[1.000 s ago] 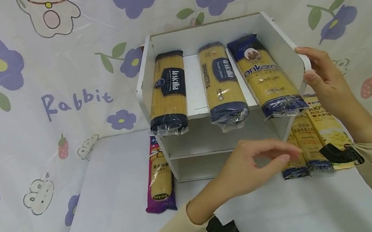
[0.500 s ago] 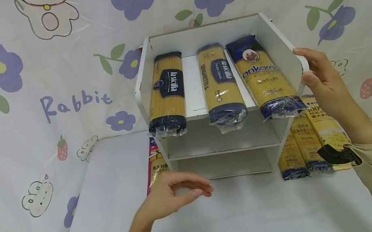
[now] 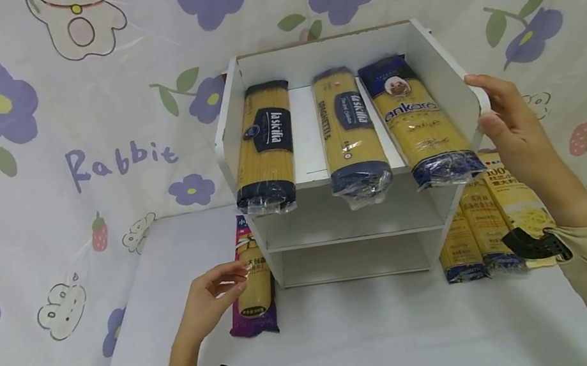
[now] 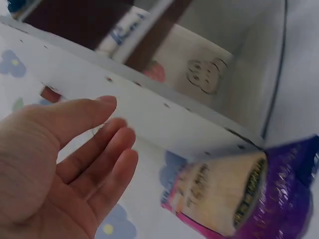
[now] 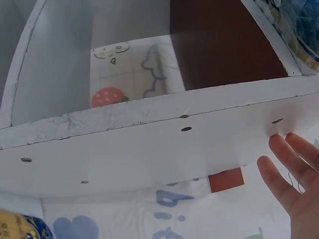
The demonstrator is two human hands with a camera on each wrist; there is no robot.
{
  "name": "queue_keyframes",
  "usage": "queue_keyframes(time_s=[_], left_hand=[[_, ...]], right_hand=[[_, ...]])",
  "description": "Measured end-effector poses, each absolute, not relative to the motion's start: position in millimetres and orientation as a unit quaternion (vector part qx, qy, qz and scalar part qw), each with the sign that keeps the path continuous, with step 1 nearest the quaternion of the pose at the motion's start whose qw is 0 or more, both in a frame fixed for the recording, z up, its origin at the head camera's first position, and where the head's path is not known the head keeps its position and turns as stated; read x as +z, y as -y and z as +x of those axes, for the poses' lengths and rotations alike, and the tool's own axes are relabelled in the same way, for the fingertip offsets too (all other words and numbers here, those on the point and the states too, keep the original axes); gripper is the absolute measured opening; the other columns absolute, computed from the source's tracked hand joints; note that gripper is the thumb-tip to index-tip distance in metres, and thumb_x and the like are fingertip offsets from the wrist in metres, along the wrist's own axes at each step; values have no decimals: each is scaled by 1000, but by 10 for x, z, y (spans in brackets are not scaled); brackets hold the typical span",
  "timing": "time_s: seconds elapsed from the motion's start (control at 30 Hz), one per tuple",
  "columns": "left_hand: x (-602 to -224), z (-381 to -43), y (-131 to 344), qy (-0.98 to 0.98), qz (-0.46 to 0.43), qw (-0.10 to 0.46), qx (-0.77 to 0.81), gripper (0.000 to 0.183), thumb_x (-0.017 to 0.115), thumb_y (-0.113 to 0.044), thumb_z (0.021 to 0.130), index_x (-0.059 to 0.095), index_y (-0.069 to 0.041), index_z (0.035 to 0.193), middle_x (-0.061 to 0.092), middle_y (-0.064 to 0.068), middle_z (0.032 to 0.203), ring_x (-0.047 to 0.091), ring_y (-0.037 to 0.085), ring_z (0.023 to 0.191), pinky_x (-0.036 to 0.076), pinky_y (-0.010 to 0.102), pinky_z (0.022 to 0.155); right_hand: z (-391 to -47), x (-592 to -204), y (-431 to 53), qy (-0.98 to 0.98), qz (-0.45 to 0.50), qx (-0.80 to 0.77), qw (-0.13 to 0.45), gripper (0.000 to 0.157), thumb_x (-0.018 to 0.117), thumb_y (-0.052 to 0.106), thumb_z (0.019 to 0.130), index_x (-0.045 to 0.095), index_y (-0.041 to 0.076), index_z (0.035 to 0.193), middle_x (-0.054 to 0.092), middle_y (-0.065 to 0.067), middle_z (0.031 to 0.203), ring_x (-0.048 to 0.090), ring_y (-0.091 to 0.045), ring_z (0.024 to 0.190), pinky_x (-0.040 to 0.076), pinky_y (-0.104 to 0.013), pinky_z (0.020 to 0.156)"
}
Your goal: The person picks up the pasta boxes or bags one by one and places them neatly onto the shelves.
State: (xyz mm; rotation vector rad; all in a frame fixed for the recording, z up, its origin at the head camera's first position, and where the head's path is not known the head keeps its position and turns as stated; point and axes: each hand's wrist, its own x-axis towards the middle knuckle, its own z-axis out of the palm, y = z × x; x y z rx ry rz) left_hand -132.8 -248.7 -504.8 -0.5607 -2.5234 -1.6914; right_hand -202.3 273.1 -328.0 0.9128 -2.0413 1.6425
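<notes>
My left hand (image 3: 211,300), fingers relaxed and thumb apart, is just left of a purple pasta packet (image 3: 254,280). In the left wrist view the fingers are bare, and the packet (image 4: 224,199) lies apart from them, against the shelf's side. My right hand (image 3: 518,132) grips the right side panel's front edge on the white shelf (image 3: 355,238); in the right wrist view its fingers (image 5: 294,159) touch the panel's outer face. On the top level lie two la sicilia spaghetti packets (image 3: 264,146) (image 3: 351,131) and a tilted ankara packet (image 3: 419,120).
Several yellow pasta packets (image 3: 486,222) lean at the shelf's right side, partly behind my right forearm. The two lower compartments show bare boards. A white cloth (image 3: 357,353) covers the table, and a flower-printed curtain (image 3: 127,94) hangs behind.
My left hand has moved leftward from in front of the shelf's lower right to beside the purple pasta packet. My right hand keeps its place on the panel.
</notes>
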Motion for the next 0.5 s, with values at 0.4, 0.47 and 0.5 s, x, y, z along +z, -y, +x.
queue_keyframes(time_s=[0.4,0.47,0.5], left_hand=[[-5653,-1573,2585,908,-48,-31,-415,76,81,-21,83,43,-17,149,40,26,137,53,39,120,54,52,94],[-5683,-1573,2564,921,-31,-40,-386,78,81,-26,83,43,-19,150,38,28,138,53,40,118,54,52,90],[-5689,-1572,2552,928,-30,-40,-369,79,81,-29,82,43,-18,150,38,30,136,54,40,115,55,51,87]], right_hand=[[-2017,-3279,-2734,731,318,576,181,53,48,22,104,28,3,150,49,1,139,52,-11,115,44,-14,86],[-2007,-3275,-2728,737,308,573,183,53,48,23,104,29,4,150,49,2,139,52,-11,116,44,-14,87],[-2004,-3271,-2727,741,307,569,185,53,48,23,104,29,4,150,49,2,139,52,-11,116,44,-14,87]])
